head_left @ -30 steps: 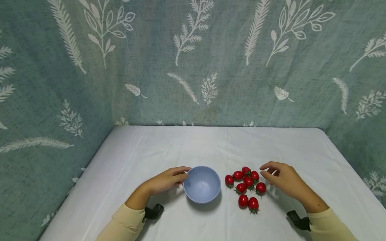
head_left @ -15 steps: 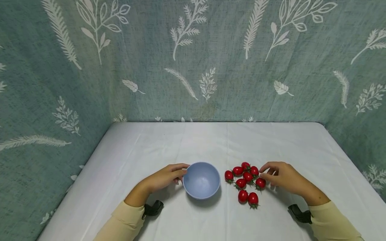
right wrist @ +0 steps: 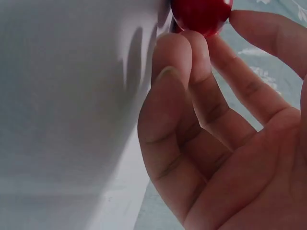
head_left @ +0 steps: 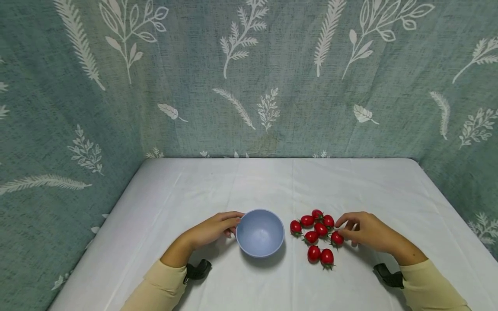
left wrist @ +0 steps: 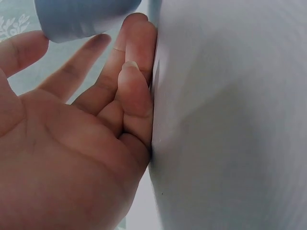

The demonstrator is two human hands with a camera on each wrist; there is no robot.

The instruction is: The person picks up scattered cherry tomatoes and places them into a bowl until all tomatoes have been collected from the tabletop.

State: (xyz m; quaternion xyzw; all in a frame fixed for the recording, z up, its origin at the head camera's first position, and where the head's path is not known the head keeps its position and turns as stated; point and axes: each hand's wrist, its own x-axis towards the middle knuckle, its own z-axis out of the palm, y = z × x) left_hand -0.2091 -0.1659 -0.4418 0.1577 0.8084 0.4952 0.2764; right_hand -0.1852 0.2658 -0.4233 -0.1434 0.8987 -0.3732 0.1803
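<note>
On the white tabletop stands a light-blue bowl (head_left: 260, 244). My left hand (head_left: 212, 230) is at its left side, thumb and index fingertips touching the outer wall near the rim. The left wrist view shows that hand's lower fingers loosely bent beside the table surface. Several red cherry tomatoes (head_left: 320, 229) with green stems lie in a group right of the bowl. At the group's right edge my right hand (head_left: 365, 231) reaches in, its thumb at one cherry tomato (right wrist: 201, 14). The index finger extends past that tomato, and the other fingers bend loosely.
A white cloth covers the table (head_left: 218, 181). Green curtains (head_left: 249, 108) with pale leaf patterns hang behind and at both sides. Each wrist carries a black camera mount (head_left: 197, 270). Two cherry tomatoes (head_left: 320, 255) lie nearest the front.
My right hand has come in slightly from the right and down to the rightmost cherry tomato, which has shifted very slightly. The left hand stays at the bowl. The head view tilted a little.
</note>
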